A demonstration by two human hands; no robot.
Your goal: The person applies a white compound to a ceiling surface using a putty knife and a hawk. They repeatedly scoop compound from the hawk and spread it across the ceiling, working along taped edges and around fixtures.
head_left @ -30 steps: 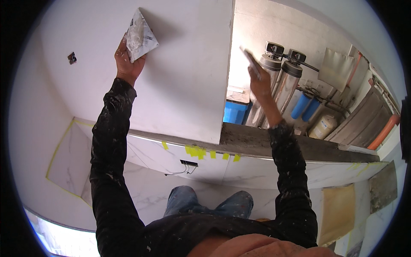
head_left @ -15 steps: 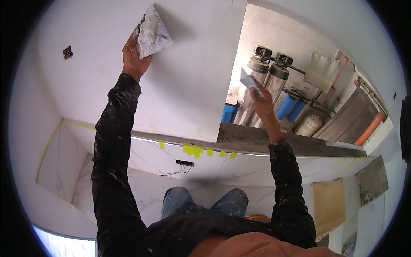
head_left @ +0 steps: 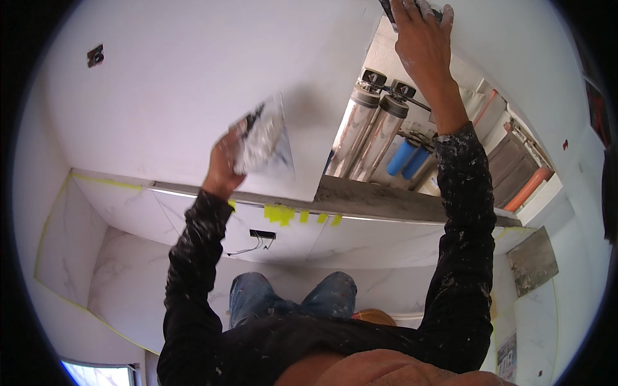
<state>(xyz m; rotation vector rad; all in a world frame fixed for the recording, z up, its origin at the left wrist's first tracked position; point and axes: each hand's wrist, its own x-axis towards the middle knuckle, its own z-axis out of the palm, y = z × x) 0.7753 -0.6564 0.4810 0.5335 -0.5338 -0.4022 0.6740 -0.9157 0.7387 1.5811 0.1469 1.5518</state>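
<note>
two arms up: l hand [head_left: 223, 168] w/ trowel [head_left: 264, 138]

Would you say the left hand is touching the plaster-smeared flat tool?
Touching. The head view shows the left hand closed round the lower edge of the plaster-smeared flat tool, fingers wrapped on it with no gap, in front of the white wall.

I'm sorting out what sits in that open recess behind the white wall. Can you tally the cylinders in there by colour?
Silver metal cylinders: 2
Blue cylinders: 2
Orange cylinder: 1
Total: 5
</note>
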